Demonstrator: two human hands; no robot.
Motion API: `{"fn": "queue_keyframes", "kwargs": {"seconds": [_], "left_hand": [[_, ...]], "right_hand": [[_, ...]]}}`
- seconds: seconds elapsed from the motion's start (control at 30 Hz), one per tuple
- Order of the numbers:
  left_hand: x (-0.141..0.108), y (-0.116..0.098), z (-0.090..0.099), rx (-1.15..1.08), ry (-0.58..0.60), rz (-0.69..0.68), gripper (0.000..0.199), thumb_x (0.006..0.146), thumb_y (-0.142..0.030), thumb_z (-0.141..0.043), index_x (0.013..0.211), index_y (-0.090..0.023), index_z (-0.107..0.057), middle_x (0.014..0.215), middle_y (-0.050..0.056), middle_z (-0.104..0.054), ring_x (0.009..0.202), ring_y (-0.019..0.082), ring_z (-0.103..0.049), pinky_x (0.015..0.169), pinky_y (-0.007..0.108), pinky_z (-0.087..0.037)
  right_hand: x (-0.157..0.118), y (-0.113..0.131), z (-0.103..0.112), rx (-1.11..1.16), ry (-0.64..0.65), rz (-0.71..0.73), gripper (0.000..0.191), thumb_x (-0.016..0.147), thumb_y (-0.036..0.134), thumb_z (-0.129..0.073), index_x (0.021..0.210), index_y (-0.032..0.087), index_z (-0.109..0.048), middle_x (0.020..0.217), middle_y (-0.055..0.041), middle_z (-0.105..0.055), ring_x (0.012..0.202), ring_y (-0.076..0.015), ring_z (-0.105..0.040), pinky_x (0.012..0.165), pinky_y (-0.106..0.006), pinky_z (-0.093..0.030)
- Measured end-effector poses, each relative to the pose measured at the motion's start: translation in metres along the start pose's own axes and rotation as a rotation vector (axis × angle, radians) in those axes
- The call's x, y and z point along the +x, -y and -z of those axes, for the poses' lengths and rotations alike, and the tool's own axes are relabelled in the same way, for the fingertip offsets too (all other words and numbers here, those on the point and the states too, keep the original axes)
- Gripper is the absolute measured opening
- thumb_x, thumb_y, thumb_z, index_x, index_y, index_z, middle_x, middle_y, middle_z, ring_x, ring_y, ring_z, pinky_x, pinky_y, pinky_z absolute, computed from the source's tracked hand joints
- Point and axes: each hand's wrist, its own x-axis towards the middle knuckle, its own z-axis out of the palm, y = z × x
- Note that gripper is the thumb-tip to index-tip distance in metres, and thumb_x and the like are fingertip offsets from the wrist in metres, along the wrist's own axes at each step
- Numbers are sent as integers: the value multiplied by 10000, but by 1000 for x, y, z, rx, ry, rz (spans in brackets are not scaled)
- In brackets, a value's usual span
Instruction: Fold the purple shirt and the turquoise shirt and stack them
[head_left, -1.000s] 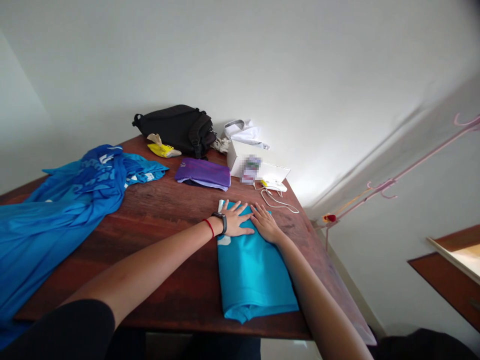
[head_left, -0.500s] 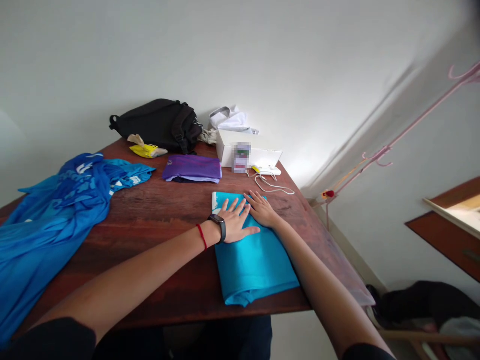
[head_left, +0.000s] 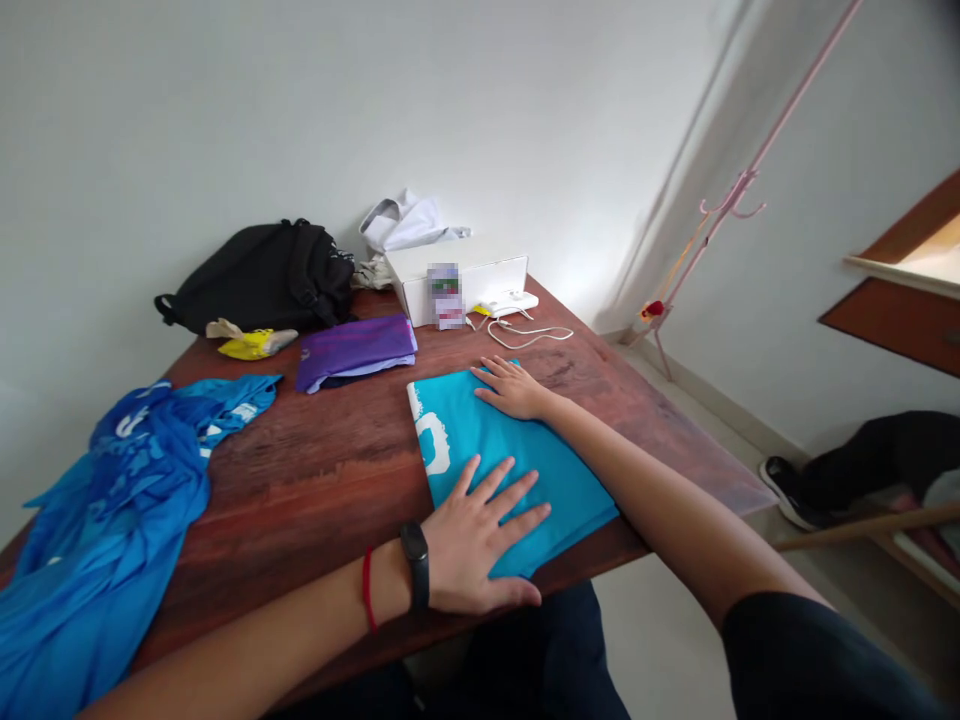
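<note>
A folded turquoise cloth [head_left: 495, 430] with a white print at its left edge lies near the table's front edge. My left hand [head_left: 480, 540], fingers spread, rests on the cloth's near part, its thumb by the table edge; a dark band and a red string circle the wrist. Flat on the far right part of the cloth is my right hand [head_left: 510, 388], fingers apart. Neither hand grips anything.
On the wooden table [head_left: 315, 450] are crumpled blue clothing [head_left: 150, 490] at left, a folded purple cloth [head_left: 356, 350], a yellow packet [head_left: 251, 344], a black backpack [head_left: 255, 275], and a white box [head_left: 487, 280] with a cable [head_left: 551, 333]. A pink rack [head_left: 750, 175] stands right.
My left hand has slid toward the near end of the cloth, uncovering the white print. My right hand stays near the far end. The view has shifted.
</note>
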Motion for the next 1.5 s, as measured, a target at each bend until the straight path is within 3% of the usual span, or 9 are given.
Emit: {"fn": "queue_keyframes", "kwargs": {"seconds": [0.2, 0.3, 0.43, 0.53, 0.77, 1.17, 1.3, 1.4, 1.5], "left_hand": [[-2, -14, 48, -240, 311, -12, 796, 925, -764, -284, 1568, -295, -262, 1634, 96, -163, 1499, 393, -82, 1152, 701, -21], [20, -6, 67, -297, 260, 66, 694, 970, -711, -204, 1570, -363, -213, 1628, 57, -223, 1497, 367, -148, 1152, 694, -108], [51, 14, 46, -65, -55, 264, 785, 954, -728, -209, 1596, -283, -131, 1652, 111, -42, 1504, 399, -19, 1141, 712, -89], [58, 25, 20, 67, -145, 222, 834, 928, -748, -309, 1592, -263, -174, 1653, 126, 1, 1505, 402, -22, 1164, 678, -85], [39, 7, 14, 141, -21, -78, 776, 903, -762, -381, 1550, -343, -296, 1651, 52, -157, 1505, 386, -102, 1166, 671, -96], [41, -9, -9, 47, 40, -175, 1005, 837, -805, -453, 1591, -215, -144, 1652, 27, -126, 1511, 374, -33, 1180, 657, 32], [46, -11, -5, -6, 41, -159, 964, 895, -784, -351, 1597, -177, -94, 1649, 60, -122, 1518, 339, -44, 1201, 617, 5], [55, -12, 4, -31, 55, -137, 910, 930, -761, -265, 1594, -154, -132, 1642, 92, -163, 1513, 335, -108, 1206, 602, -87], [69, -14, 13, -15, 73, -141, 882, 929, -757, -275, 1571, -154, -242, 1629, 103, -227, 1494, 356, -188, 1180, 601, -201]], "right_hand": [[2, -3, -4, 30, -30, 27, 659, 1002, 593, -314, 1550, 228, -336, 1627, -128, -239, 1506, -348, -173, 1194, -551, -175], [4, -6, -7, 47, -64, 30, 650, 999, 590, -335, 1541, 231, -358, 1621, -125, -263, 1503, -338, -192, 1194, -542, -180], [6, -12, -9, 94, -57, 41, 607, 997, 556, -386, 1518, 245, -401, 1614, -108, -287, 1502, -331, -200, 1185, -556, -199], [6, -16, -10, 116, -73, 79, 584, 1010, 523, -363, 1505, 220, -425, 1606, -115, -305, 1501, -327, -206, 1182, -558, -211], [3, -16, -8, 118, -133, 61, 645, 1003, 584, -303, 1509, 202, -422, 1584, -96, -358, 1501, -313, -216, 1204, -523, -190], [5, -17, -6, 136, -30, 1, 700, 974, 665, -282, 1551, 270, -320, 1635, -64, -231, 1514, -334, -147, 1173, -638, -150], [6, -17, -6, 209, -33, -4, 681, 968, 649, -347, 1533, 270, -364, 1624, -64, -259, 1511, -338, -158, 1179, -642, -117], [9, -22, -6, 360, -115, -11, 632, 966, 617, -397, 1469, 244, -482, 1574, -71, -374, 1493, -333, -234, 1194, -596, -153], [10, -32, -4, 605, -303, -31, 578, 964, 596, -424, 1321, 197, -642, 1421, -77, -579, 1370, -318, -469, 1157, -482, -331]]}}
